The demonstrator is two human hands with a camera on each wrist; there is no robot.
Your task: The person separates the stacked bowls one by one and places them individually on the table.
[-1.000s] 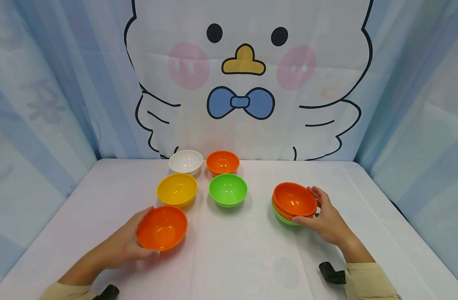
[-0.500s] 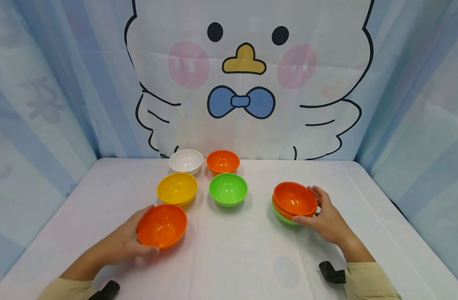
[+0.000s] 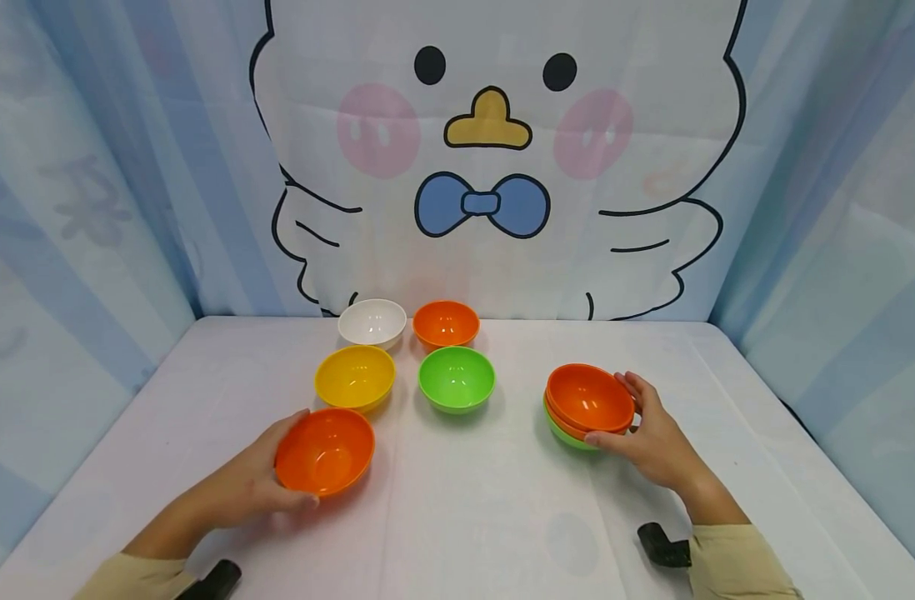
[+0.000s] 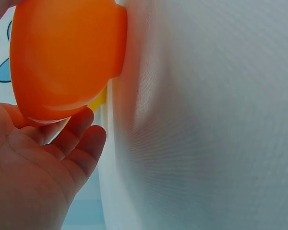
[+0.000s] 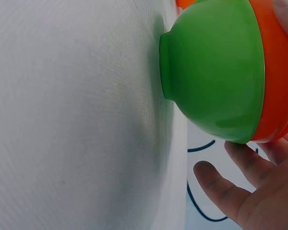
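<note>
My left hand (image 3: 258, 479) grips an orange bowl (image 3: 326, 452) by its side, thumb at the near rim and fingers round the far left. In the left wrist view this bowl (image 4: 67, 57) shows its foot close to the white cloth. At the right, my right hand (image 3: 648, 437) holds a nested stack: orange bowls (image 3: 588, 400) on top of a green bowl (image 3: 570, 439). The right wrist view shows the green bowl (image 5: 216, 72) lowermost, its foot near the cloth, with fingers (image 5: 249, 163) against the stack's side. Whether either foot touches the cloth I cannot tell.
Behind the left hand's bowl stand a yellow bowl (image 3: 355, 379) and a white bowl (image 3: 372, 323). Beside them are a green bowl (image 3: 457, 380) and another orange bowl (image 3: 446, 325). A white cloth covers the table (image 3: 487, 517); a printed curtain (image 3: 487, 267) hangs behind it.
The left hand and its orange bowl have shifted very slightly away from me since the oldest frame. My right hand and the stack stay where they were.
</note>
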